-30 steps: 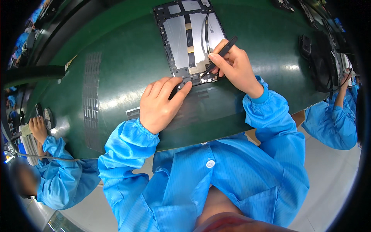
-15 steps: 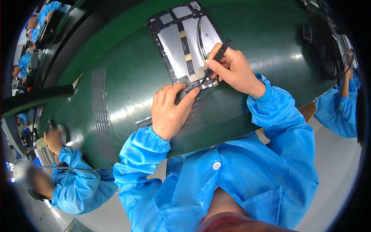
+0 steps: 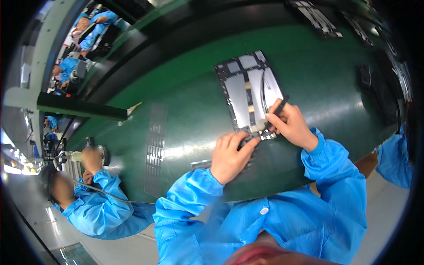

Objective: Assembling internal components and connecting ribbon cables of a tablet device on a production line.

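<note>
An opened tablet (image 3: 238, 99) lies on the green table, with two silvery battery panels and a dark middle strip showing. A dark curved strip (image 3: 263, 86) runs along its right panel. My left hand (image 3: 229, 157) is at the tablet's lower edge, thumb and index finger closed on a small dark part (image 3: 248, 140) there. My right hand (image 3: 291, 126) grips black tweezers (image 3: 279, 108) like a pen, pointing down at the same lower edge. Their tips are blurred, so I cannot tell whether they touch a part.
A slotted metal-like strip sheet (image 3: 154, 150) lies to the left, and a short dark bar (image 3: 201, 164) beside my left hand. Dark objects (image 3: 375, 88) stand at the right. A person in blue (image 3: 104, 205) works at the left; a dark green arm (image 3: 84, 107) juts in.
The view has tilted and shifted, so the tablet and both hands appear lower and farther right. Both hands stay at the tablet's lower edge, and the right still holds the tweezers.
</note>
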Demonstrator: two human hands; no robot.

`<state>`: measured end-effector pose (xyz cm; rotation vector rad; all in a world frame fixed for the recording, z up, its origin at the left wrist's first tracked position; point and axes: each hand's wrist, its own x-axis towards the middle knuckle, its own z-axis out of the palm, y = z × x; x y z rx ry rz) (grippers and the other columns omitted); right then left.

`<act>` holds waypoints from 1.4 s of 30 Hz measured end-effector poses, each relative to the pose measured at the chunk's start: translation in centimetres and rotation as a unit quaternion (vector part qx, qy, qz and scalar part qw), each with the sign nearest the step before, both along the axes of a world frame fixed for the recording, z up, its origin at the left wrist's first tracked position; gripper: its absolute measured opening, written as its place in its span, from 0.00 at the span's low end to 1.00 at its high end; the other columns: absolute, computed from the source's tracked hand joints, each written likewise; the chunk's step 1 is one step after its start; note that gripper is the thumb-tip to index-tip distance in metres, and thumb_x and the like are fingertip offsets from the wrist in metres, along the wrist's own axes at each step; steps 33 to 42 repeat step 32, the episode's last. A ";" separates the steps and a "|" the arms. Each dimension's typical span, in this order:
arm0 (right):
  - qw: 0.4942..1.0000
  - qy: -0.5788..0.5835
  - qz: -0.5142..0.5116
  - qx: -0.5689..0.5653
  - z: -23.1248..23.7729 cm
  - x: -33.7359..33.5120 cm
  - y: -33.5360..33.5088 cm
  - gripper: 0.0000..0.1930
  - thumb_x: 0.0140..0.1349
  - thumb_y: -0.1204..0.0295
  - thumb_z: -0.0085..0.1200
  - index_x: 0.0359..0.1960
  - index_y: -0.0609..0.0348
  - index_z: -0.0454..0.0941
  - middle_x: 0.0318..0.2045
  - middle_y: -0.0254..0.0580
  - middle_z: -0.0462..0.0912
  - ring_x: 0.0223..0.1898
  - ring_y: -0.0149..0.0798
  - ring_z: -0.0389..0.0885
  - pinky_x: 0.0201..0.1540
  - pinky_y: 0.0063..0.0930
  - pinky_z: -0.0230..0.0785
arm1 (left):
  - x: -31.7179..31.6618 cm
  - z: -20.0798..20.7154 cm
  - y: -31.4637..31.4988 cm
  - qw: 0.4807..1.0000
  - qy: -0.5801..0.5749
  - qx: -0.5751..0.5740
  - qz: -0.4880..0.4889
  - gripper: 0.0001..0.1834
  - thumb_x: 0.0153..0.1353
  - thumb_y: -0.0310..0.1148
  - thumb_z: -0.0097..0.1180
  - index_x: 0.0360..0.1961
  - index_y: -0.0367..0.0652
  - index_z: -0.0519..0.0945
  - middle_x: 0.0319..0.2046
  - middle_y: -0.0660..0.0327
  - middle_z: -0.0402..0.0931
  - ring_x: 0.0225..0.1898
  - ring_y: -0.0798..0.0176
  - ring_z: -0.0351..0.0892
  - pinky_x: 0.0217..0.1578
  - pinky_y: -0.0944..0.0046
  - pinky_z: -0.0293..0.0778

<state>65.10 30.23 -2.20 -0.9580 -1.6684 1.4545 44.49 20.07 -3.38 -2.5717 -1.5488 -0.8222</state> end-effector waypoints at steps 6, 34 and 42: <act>0.999 0.021 0.012 -0.022 -0.1 0.2 -0.4 0.07 0.67 0.74 0.55 0.34 0.64 0.72 0.25 0.36 0.78 0.27 0.27 0.81 0.27 0.21 0.74 | -1.1 0.3 -0.7 1.000 0.018 0.001 -0.023 0.23 0.48 0.28 0.62 0.49 0.51 0.82 0.49 0.62 0.76 0.49 0.57 0.76 0.45 0.59 0.72; 0.903 0.381 -0.080 -0.183 -4.8 0.5 5.5 0.12 0.71 0.61 0.50 0.40 0.58 0.75 0.32 0.40 0.81 0.38 0.35 0.79 0.48 0.31 0.69 | -0.6 1.4 3.1 0.998 0.057 0.016 -0.029 0.25 0.52 0.37 0.67 0.54 0.56 0.80 0.43 0.65 0.77 0.42 0.61 0.76 0.40 0.60 0.69; 0.903 0.381 -0.080 -0.183 -4.8 0.5 5.5 0.12 0.71 0.61 0.50 0.40 0.58 0.75 0.32 0.40 0.81 0.38 0.35 0.79 0.48 0.31 0.69 | -0.6 1.4 3.1 0.998 0.057 0.016 -0.029 0.25 0.52 0.37 0.67 0.54 0.56 0.80 0.43 0.65 0.77 0.42 0.61 0.76 0.40 0.60 0.69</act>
